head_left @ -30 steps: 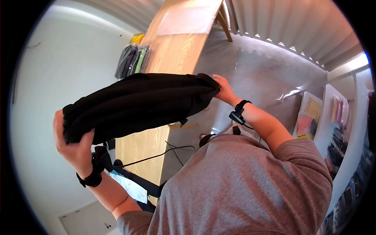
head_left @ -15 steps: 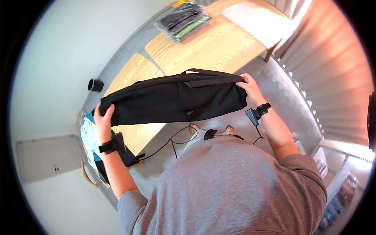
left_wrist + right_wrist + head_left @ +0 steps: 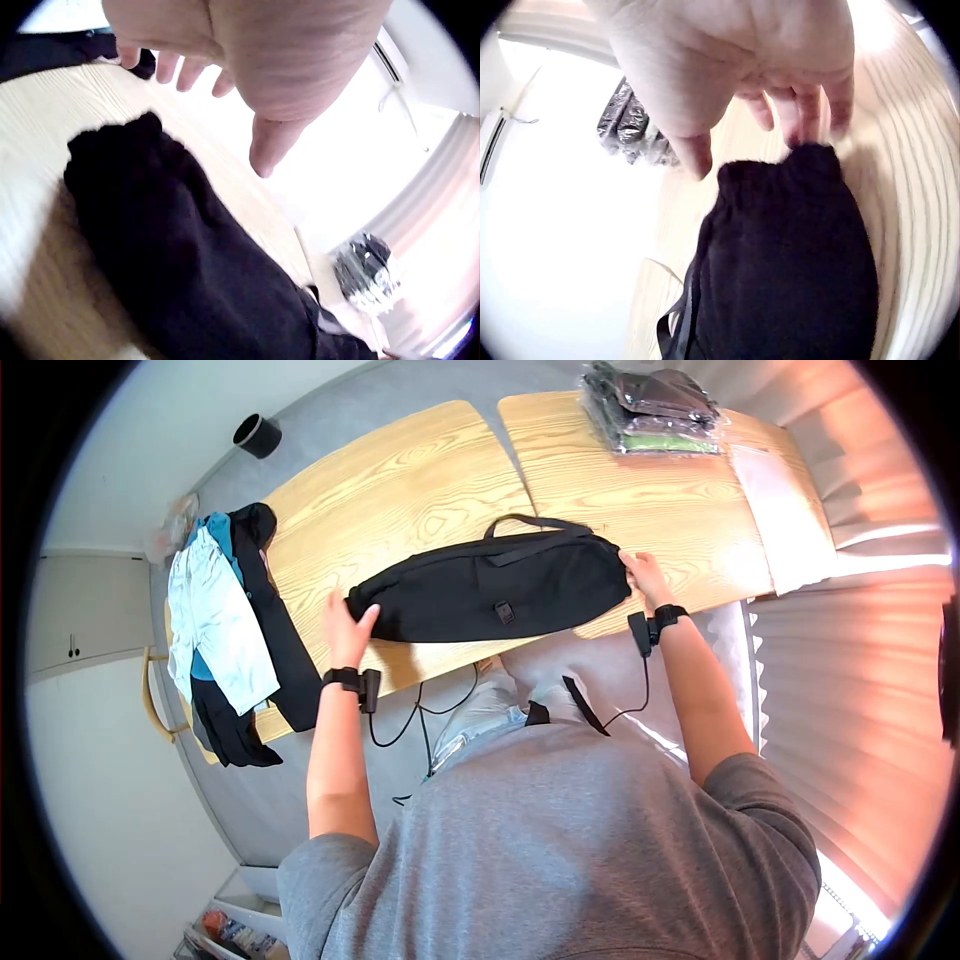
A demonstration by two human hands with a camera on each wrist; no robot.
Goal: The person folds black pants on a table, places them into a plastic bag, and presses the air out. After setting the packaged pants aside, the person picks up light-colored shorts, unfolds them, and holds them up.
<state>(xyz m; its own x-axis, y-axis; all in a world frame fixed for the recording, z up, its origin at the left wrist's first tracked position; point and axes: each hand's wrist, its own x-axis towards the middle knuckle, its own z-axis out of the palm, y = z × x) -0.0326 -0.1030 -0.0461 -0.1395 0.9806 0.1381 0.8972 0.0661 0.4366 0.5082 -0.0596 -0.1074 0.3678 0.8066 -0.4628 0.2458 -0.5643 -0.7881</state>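
Observation:
A long black fabric bag (image 3: pixel 440 595) lies along the front of the wooden table (image 3: pixel 400 500), with a strap loop (image 3: pixel 540 522) on its far side and a small buckle (image 3: pixel 504 612) on its near face. My left hand (image 3: pixel 348 630) is at the bag's left end, thumb spread away from the fingers. In the left wrist view that hand (image 3: pixel 255 52) stands apart from the bag's gathered end (image 3: pixel 112 142). At the right end is my right hand (image 3: pixel 645 575). The right wrist view shows its fingers (image 3: pixel 806 112) extended right at the gathered edge, the thumb off to one side.
Clear-wrapped folded garments (image 3: pixel 660 410) sit at the back right, beside a pale sheet (image 3: pixel 780 510). White, teal and black clothes (image 3: pixel 220 620) lie over the left end, near a wooden chair (image 3: pixel 152 695). A black bin (image 3: pixel 258 436) stands beyond the table; cables (image 3: pixel 422 710) hang below.
From being held up in both hands, the bag has come down onto the table. Both hands have loosened from its ends. The head view has turned, bringing the clothes on the left into sight.

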